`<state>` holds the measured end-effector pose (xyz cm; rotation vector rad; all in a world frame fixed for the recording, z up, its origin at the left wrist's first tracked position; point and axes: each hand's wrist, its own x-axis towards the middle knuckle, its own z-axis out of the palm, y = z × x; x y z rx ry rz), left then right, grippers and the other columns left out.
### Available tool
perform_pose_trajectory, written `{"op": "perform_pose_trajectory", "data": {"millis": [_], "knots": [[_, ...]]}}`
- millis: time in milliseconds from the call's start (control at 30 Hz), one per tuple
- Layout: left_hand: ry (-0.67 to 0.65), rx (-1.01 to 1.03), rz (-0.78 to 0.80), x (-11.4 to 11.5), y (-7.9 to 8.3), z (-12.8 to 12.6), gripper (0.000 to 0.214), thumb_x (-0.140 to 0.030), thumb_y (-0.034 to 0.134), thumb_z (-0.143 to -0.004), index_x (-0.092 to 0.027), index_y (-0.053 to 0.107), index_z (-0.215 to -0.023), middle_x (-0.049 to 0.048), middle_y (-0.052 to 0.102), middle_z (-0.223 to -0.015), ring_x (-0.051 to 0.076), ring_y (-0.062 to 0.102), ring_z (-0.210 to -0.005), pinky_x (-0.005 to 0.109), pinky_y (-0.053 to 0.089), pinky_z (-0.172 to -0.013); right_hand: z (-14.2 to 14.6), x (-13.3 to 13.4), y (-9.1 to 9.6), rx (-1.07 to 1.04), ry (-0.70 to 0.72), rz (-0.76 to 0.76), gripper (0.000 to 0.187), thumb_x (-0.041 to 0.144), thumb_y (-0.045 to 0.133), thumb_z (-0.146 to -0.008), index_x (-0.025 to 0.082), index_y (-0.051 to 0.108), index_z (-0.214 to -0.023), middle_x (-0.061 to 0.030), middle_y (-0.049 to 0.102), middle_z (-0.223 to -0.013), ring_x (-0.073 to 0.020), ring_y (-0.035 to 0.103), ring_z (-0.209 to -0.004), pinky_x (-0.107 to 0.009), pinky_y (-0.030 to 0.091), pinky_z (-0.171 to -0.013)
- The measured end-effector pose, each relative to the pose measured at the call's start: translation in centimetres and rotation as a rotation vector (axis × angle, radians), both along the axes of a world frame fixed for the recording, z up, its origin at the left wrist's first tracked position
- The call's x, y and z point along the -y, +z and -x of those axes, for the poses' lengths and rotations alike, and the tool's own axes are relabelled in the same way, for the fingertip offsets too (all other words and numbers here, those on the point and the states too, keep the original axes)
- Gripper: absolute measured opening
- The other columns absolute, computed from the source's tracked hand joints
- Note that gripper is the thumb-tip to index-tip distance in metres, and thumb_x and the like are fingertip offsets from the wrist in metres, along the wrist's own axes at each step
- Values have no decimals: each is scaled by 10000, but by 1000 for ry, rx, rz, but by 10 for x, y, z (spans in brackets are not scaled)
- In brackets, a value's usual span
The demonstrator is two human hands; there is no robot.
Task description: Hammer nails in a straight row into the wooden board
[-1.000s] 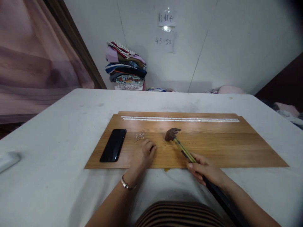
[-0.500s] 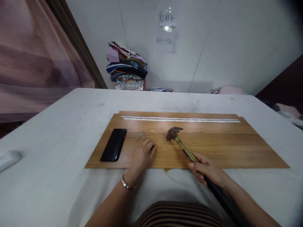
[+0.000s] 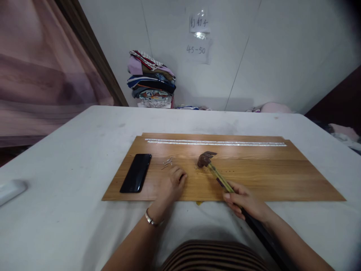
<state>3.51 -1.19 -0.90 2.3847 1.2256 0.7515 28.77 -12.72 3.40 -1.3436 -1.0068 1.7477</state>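
Note:
My right hand (image 3: 244,200) is closed round the yellow handle of a claw hammer (image 3: 210,167). The rusty hammer head rests low over the wooden board (image 3: 254,177), near a short row of small nail holes or nail heads. My left hand (image 3: 171,183) lies on the board with its fingers curled under, knuckles up; I cannot see whether anything is in it. A small pile of loose nails (image 3: 167,162) lies just beyond the left hand's fingers.
A black phone (image 3: 135,172) lies on the board's left end. Two thin metal strips (image 3: 216,142) run along the board's far edge. The board sits on a white table (image 3: 70,158). Folded clothes (image 3: 150,80) are stacked against the back wall.
The hammer head has shifted slightly up and away over the board. The left hand has stayed where it was.

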Motion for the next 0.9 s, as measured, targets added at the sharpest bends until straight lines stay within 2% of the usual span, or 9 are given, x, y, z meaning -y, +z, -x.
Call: {"op": "perform_pose_trajectory", "data": {"millis": [167,400,500,700,900], "knots": [[3,-14,2,0,1,0,138,-196,489,-908,-186,571,-798,34,608,-838,161,574,-804,295,467,-727,0,3,3,6,13,11,496,445,653,-801,176,513,-1194,126,397,-462,-48,296,-320,-152,290,-309],[-3,22,1,1,3,-1,151,-201,479,-906,-192,571,-787,29,604,-820,158,569,-800,294,466,-730,1,0,-5,-23,6,5,420,409,656,-801,184,525,-1132,120,409,-499,-48,310,-338,-152,299,-312],[-3,10,11,0,4,-1,156,-203,472,-912,-191,567,-788,32,607,-834,157,570,-805,295,468,-737,0,-1,-3,-10,19,-1,403,424,653,-803,178,532,-1098,124,396,-472,-51,311,-331,-152,298,-313],[0,-9,10,0,4,-1,150,-192,484,-907,-192,563,-780,35,606,-830,166,571,-809,303,467,-742,-1,2,6,19,7,1,451,435,651,-803,173,530,-1150,120,409,-480,-47,305,-320,-153,283,-307],[-11,11,15,0,1,-1,147,-195,479,-910,-191,558,-785,34,599,-833,164,568,-815,296,469,-748,-1,0,-2,-21,19,-3,412,421,650,-808,177,528,-1117,120,409,-495,-43,305,-332,-146,301,-311]]}}
